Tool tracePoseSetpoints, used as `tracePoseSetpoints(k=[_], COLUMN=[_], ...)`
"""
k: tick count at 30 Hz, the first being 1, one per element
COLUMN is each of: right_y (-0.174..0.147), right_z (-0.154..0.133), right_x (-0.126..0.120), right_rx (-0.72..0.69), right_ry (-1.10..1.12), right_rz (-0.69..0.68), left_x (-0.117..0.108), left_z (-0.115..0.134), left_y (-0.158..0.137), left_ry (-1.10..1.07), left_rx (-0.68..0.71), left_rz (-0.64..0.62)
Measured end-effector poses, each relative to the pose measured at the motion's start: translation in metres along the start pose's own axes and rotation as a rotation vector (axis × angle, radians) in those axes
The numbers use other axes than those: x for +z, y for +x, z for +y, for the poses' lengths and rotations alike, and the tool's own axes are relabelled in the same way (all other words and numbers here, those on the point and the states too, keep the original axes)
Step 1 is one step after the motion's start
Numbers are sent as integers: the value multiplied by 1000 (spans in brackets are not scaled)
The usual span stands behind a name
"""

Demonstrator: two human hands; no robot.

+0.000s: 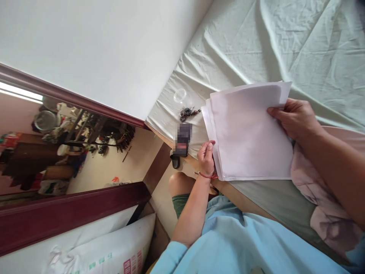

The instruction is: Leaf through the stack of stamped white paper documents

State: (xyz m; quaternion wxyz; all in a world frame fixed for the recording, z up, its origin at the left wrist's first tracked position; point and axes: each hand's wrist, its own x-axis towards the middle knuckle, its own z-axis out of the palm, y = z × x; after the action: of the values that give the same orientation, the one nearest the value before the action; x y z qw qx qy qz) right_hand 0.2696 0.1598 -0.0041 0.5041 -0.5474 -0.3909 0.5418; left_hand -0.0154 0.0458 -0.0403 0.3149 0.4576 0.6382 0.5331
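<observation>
A stack of white paper sheets [251,133] spreads before me over the bed, its left edges slightly fanned out. My right hand [298,118] grips the stack at its right edge, thumb on top and the other fingers underneath. At the opposite side, my left hand [205,158] is closed, thumb and index finger pinched at the sheets' left edge. Its remaining fingers are curled in. Beyond the left hand a dark, partly blurred flat object [183,139] lies at the bed's edge.
A bunch of keys [186,113] and a clear plastic cup [182,98] lie on the pale green bed sheet [236,57]. Pink bedding [305,179] is bunched under my right arm. Left are a dark red-framed mirror [94,152] and a white sack [114,247].
</observation>
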Motion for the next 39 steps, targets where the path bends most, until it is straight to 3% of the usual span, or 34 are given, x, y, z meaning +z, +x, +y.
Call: tracePoseSetpoints(k=[10,20,27,33,39], right_y=[1,2,0,0,0], right_z=[9,14,8,4,6], right_x=[-2,1,-1,0,1], right_rx=[-44,-52,-110,-61,-44], right_ry=[-151,-110,-238,-203,-159], right_rz=[-45,-70,-17,6,-29], left_x=[-1,-2,-2,-2,2], left_z=[4,-2,-7,-4,7], left_y=[3,5,5,4,0], left_ry=[21,94,30,21,78], left_rx=[59,68,-7,-59,46], left_rz=[-28,-10,19,22,-15])
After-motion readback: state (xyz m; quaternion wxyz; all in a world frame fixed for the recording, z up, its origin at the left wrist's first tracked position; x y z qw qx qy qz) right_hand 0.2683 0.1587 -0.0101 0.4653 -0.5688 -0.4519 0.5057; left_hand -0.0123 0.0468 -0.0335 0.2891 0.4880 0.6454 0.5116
